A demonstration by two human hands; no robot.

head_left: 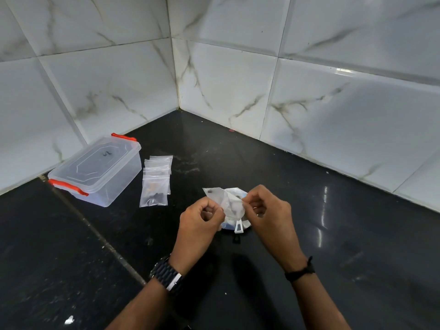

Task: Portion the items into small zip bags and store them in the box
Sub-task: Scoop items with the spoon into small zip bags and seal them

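Note:
My left hand (202, 217) and my right hand (266, 210) both pinch a small clear zip bag (229, 202) between them, above the black counter. Dark bits show through the bag. Under the hands lies a white dish (239, 228) with a small tab handle, mostly hidden. A row of small zip bags (156, 179) lies to the left; the nearest one holds dark and brown pieces. Further left stands the clear plastic box (97, 170) with orange clips, its lid on.
The black counter (309, 234) runs into a corner of white marble-pattern wall tiles (238, 79). A seam crosses the counter at the left. A small white scrap (69, 319) lies near the bottom left.

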